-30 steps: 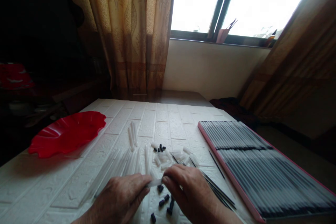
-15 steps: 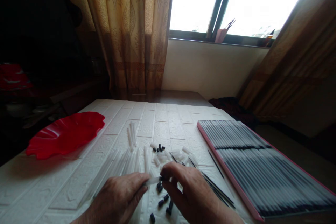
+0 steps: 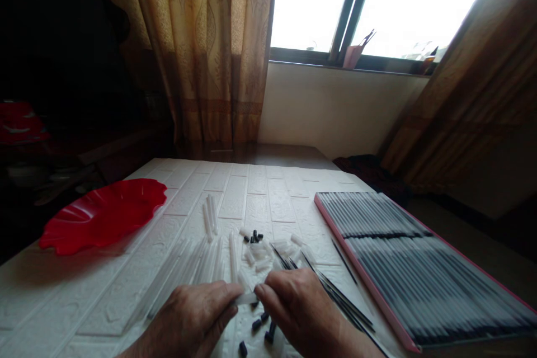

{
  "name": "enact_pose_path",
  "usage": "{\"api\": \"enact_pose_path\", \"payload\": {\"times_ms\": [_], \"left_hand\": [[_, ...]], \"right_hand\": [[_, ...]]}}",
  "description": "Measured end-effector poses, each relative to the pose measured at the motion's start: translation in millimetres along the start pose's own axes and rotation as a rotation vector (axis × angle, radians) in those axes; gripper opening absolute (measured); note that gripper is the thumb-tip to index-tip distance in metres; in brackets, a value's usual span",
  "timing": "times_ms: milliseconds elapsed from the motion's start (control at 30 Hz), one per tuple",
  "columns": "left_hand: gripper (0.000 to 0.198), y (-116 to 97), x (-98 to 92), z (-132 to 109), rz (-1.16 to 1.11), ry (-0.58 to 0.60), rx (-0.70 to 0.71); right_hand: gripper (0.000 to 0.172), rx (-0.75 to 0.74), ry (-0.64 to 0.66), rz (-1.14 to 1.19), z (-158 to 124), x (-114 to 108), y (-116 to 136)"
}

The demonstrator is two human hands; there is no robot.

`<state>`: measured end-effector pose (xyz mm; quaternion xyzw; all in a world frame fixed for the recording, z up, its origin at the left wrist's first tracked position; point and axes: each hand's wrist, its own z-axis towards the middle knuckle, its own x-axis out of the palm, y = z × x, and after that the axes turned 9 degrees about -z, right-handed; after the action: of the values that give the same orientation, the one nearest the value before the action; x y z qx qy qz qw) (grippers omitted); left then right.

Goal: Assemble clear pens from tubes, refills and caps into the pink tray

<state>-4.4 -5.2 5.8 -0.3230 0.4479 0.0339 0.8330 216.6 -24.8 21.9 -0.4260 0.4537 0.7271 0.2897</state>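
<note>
My left hand (image 3: 199, 313) is closed around a translucent plastic tube (image 3: 246, 298), whose short end sticks out past the thumb and forefinger. Against that end presses my right hand (image 3: 296, 299), thumb and fingers pinched together; the black plug between them is hidden now. Below the hands lie several loose black plugs (image 3: 257, 324). A row of long clear tubes (image 3: 188, 263) rests on the table by my left hand. Thin dark rods (image 3: 342, 296) lie beside my right hand, and short whitish pieces (image 3: 264, 251) are scattered beyond the hands.
On the right lies a pink-edged box (image 3: 335, 235) packed with two rows of dark-filled tubes. A red wavy-rimmed dish (image 3: 104, 215) stands at the left. Two or three tubes (image 3: 211, 218) lie apart farther back on the white brick-patterned table (image 3: 235, 196).
My right hand has rolled forward over the tube's end, its thumb now in front, covering the black plug that showed earlier. My left hand still holds the tube.
</note>
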Motion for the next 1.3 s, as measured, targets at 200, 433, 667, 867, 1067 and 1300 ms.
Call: {"api": "enact_pose_path", "payload": {"times_ms": [200, 433, 667, 867, 1067, 1300], "left_hand": [[0.015, 1.9, -2.6, 2.7, 0.007, -0.077, -0.004], [0.016, -0.3, -3.1, 3.0, 0.018, -0.075, -0.015], [0.019, 0.0, 0.9, -0.3, 0.034, -0.036, 0.034], [0.018, 0.4, -0.6, 0.4, -0.003, -0.020, 0.010], [0.014, 0.3, -1.8, 0.3, -0.003, -0.051, -0.027], [0.017, 2.3, -1.0, 0.2, 0.035, -0.052, 0.000]], "right_hand": [[0.010, -0.003, -0.025, 0.122, -1.7, -6.9, 0.3], [0.010, -0.038, -0.063, 0.068, -3.2, -6.4, -1.9], [0.034, -0.035, -0.043, -0.009, -1.5, -1.0, 0.9], [0.035, -0.018, -0.051, 0.007, -0.9, -1.2, 0.1], [0.011, -0.050, -0.048, 0.151, -2.7, -7.3, -2.0], [0.013, -0.060, -0.037, 0.061, -2.4, -5.5, -1.9]]}}
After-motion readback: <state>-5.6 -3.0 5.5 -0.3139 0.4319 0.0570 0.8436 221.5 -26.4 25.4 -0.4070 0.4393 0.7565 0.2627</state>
